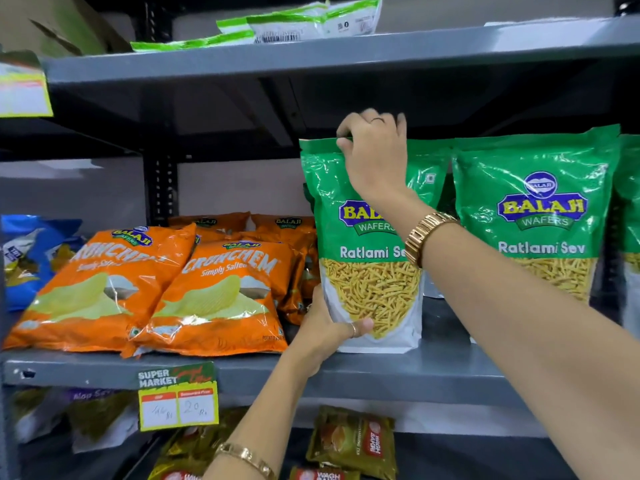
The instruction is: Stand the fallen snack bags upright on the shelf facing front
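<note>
At the centre of the frame a green Ratlami Sev bag (367,244) stands upright on the grey middle shelf (433,372), its printed front facing out. The right hand (375,157) pinches the bag's top edge, fingers curled over the seal, with a gold watch (427,235) on the wrist. The left hand (327,329) cups the bag's lower left corner, thumb pressed across the clear window near the base, and a gold bracelet (246,457) shows on that wrist at the bottom of the frame. Just right of the held bag a second Ratlami Sev bag (533,216) stands upright, also facing front. To the left, orange Crunchem bags (152,285) lie tilted back on the same shelf, overlapping one another. A yellow price tag (178,398) hangs from the shelf's front lip at lower left.
</note>
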Demonstrator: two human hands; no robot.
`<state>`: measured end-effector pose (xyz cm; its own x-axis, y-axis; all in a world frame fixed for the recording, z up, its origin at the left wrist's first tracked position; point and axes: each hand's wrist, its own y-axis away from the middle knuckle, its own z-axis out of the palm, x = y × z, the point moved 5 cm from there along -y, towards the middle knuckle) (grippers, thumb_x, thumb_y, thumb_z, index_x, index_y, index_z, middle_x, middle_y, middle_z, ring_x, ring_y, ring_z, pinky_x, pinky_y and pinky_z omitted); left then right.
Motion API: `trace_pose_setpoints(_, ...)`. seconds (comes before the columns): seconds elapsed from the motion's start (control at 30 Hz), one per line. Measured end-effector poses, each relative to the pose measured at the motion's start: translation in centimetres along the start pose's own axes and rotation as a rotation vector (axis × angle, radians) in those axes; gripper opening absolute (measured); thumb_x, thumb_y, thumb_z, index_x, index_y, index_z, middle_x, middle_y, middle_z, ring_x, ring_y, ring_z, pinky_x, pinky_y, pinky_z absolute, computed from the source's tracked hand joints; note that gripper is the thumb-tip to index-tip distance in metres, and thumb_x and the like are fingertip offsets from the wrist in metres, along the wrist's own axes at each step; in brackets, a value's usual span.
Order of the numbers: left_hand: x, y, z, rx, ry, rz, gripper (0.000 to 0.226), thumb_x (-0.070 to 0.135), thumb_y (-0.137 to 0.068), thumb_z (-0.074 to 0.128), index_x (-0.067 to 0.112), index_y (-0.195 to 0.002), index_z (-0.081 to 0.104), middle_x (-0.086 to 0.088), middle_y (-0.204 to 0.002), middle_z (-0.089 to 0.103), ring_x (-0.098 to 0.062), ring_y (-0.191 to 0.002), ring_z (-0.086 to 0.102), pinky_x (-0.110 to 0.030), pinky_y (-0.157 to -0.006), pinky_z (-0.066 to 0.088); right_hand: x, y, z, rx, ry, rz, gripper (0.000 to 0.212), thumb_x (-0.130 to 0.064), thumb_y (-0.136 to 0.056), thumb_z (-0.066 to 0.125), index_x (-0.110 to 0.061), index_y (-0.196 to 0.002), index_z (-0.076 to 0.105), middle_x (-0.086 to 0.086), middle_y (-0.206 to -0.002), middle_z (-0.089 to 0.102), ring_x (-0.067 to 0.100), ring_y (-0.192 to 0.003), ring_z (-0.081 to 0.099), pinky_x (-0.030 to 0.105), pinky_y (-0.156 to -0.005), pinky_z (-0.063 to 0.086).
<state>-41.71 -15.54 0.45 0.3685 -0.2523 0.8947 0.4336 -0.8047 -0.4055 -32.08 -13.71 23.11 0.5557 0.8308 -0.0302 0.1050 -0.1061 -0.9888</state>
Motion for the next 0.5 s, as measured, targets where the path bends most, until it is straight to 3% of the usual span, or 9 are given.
trace_pose_setpoints(0.1,-0.1,0.0,0.0,-0.007,0.004,0.003,0.093,0.023,-0.069,0.080,0.023,-0.141,0.021,0.003,-0.145,0.040,-0.015,-0.131,0.037,-0.030,-0.109,0.031,-0.5,1.2,-0.7,0.073,0.007,-0.091,0.030,-0.017,-0.088,0.053,-0.016,-0.118,0.058,0.005,-0.125,0.058,0.026,-0.121,0.047,0.046,-0.116,0.013)
trace_pose_setpoints(0.2,0.0,0.1,0.2,-0.016,0.017,0.012,0.092,0.020,-0.071,0.079,0.020,-0.141,0.020,0.003,-0.144,0.039,-0.013,-0.128,0.037,-0.025,-0.100,0.031,-0.2,2.8,-1.0,0.167,0.050,-0.184,0.030,-0.009,-0.081,0.059,-0.011,-0.111,0.063,0.009,-0.117,0.063,0.029,-0.111,0.057,0.050,-0.110,0.027)
trace_pose_setpoints(0.33,0.3,0.3,-0.3,0.043,0.032,0.041,0.105,0.021,-0.063,0.084,0.020,-0.143,0.016,0.001,-0.144,0.038,-0.018,-0.131,0.039,-0.030,-0.106,0.033,2.2,5.1,-2.0,0.243,0.136,-0.227,0.029,-0.012,-0.078,0.057,-0.009,-0.105,0.066,0.009,-0.112,0.068,0.029,-0.102,0.064,0.050,-0.102,0.039)
trace_pose_setpoints(0.43,1.2,1.2,-0.5,0.148,-0.011,0.098,0.114,0.034,-0.056,0.084,0.023,-0.145,0.014,-0.001,-0.146,0.038,-0.018,-0.133,0.038,-0.037,-0.112,0.032,5.0,6.7,-3.6,0.302,0.166,-0.241,0.028,-0.015,-0.081,0.056,-0.008,-0.106,0.066,0.010,-0.113,0.068,0.026,-0.107,0.058,0.049,-0.104,0.036)
trace_pose_setpoints(0.5,2.3,2.2,-0.5,0.281,-0.119,0.180,0.105,0.037,-0.067,0.079,0.020,-0.147,0.014,-0.002,-0.151,0.032,-0.015,-0.136,0.033,-0.029,-0.111,0.027,7.2,7.6,-4.8,0.313,0.176,-0.247,0.029,-0.016,-0.082,0.054,-0.007,-0.108,0.065,0.011,-0.115,0.067,0.022,-0.110,0.047,0.047,-0.105,0.030)
